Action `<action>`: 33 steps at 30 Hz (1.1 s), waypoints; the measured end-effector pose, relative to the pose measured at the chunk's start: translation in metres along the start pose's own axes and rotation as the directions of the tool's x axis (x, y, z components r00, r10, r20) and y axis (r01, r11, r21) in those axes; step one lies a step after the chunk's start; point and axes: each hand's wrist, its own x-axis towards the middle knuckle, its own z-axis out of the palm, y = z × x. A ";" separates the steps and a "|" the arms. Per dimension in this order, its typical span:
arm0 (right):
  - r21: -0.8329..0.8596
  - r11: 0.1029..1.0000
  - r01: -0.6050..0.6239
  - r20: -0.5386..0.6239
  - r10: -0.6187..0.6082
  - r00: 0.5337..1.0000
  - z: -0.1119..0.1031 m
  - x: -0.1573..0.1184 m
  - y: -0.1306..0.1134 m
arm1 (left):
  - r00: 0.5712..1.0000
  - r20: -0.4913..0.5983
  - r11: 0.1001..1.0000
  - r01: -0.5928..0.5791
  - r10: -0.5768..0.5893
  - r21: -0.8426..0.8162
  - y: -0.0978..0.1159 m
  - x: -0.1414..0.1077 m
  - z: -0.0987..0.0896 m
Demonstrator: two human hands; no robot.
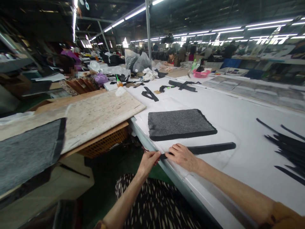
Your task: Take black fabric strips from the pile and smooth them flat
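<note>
Your left hand (150,159) pinches one end of the black strip (212,148) at the table (247,111) edge; your right hand (183,156) bends over it, pinch or press unclear. Strip lies beside the grey panel (178,123). Judgement: light, even tension suits.

This is a factory hall, a workshop for cutting or sewing cloth. On the white table (247,111) lie a grey cloth panel (178,124) edged in black and a heap of black fabric strips (287,149). Towards the table's far end stand bulging plastic bags (142,62); beyond it, several people (175,62) are about. Over it, long tube lights (135,13) run beneath a dark roof (202,17).
</note>
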 end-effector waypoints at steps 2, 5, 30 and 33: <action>0.000 1.000 0.004 0.007 -0.004 1.000 0.000 0.001 0.000 | 1.000 0.011 1.000 0.010 -0.010 -0.017 -0.003 0.005 0.004; 0.020 1.000 0.015 0.016 -0.016 1.000 -0.001 0.000 0.003 | 1.000 0.022 0.999 0.023 -0.022 -0.048 -0.008 0.008 0.004; 0.105 0.994 0.004 -0.063 0.002 0.998 -0.005 -0.048 0.028 | 0.989 -0.051 0.990 0.134 -0.136 -0.045 -0.055 0.003 -0.042; 0.103 0.995 -0.011 -0.089 0.020 0.996 -0.008 -0.054 0.030 | 0.982 -0.086 0.986 0.163 -0.165 -0.030 -0.066 0.003 -0.050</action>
